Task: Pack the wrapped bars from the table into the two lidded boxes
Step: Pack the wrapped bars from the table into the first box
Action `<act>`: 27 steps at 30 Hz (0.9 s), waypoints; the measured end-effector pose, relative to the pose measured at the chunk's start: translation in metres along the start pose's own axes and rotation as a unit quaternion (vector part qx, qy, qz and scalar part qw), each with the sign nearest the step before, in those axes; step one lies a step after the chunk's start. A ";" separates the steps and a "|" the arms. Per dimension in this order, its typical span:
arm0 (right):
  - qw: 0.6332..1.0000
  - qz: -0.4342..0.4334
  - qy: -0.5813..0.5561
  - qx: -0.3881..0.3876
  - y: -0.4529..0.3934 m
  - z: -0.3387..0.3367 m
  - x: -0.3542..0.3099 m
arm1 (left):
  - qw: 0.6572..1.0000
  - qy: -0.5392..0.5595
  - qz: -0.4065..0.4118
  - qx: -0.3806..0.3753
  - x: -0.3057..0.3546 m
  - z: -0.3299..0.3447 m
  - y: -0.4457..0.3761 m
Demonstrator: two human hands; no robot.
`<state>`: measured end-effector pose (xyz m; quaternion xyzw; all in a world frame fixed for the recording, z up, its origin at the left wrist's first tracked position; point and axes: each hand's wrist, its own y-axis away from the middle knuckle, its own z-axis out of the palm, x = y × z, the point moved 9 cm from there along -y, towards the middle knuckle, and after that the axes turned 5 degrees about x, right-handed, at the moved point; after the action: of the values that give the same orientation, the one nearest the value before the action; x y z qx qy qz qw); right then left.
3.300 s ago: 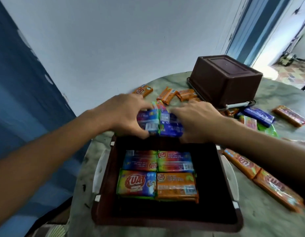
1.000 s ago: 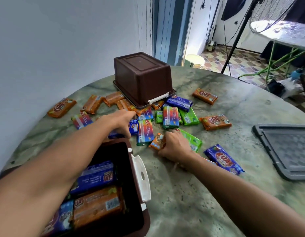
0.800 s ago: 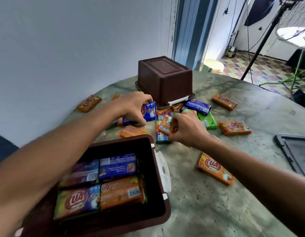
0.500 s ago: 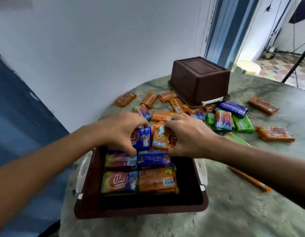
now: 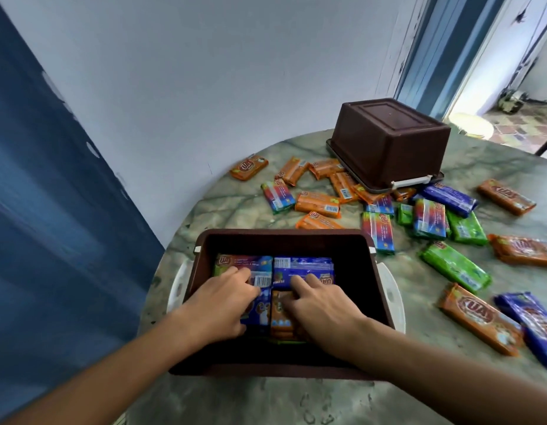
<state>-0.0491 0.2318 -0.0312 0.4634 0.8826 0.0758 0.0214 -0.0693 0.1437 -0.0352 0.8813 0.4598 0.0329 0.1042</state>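
Left hand (image 5: 218, 305) fingers laid on blue bar (image 5: 260, 312), right hand (image 5: 319, 308) fingers on orange bar (image 5: 280, 315), both inside box (image 5: 355, 240). Grip unclear. Bars light, slick wrappers; take by long edges. Loose bars (image 5: 454, 265) beyond right hand on table (image 5: 419, 378).

A dark brown plastic box (image 5: 362, 271) surrounds both hands; beyond it, orange, green, blue and seemingly rainbow-striped wrapped bars (image 5: 378, 231) dot green-veined marble tabletop (image 5: 235, 207).

White wall (image 5: 204, 72), blue panel (image 5: 51, 210), open doorway (image 5: 517, 81).
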 end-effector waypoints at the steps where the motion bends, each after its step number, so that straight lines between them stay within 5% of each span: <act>1: 1.000 -0.006 -0.005 0.008 -0.003 0.001 -0.002 | 1.000 0.003 0.005 0.006 0.000 0.000 0.002; 6: 0.998 -0.043 0.047 0.017 -0.003 0.009 0.004 | 0.996 -0.053 0.055 0.034 0.004 -0.002 0.006; 10: 0.997 0.012 0.051 -0.048 -0.001 0.024 0.029 | 0.995 -0.085 0.001 -0.053 0.000 0.025 0.007; 13: 0.998 0.006 0.068 -0.009 -0.010 0.023 0.026 | 0.991 -0.131 -0.004 -0.019 0.002 0.024 -0.003; 27: 0.999 0.014 0.043 -0.021 -0.014 0.036 0.029 | 0.992 -0.121 0.017 -0.016 0.002 0.035 -0.022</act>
<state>-0.0734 0.2513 -0.0678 0.4719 0.8741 0.1149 -0.0081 -0.0801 0.1519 -0.0742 0.8847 0.4282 -0.0645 0.1726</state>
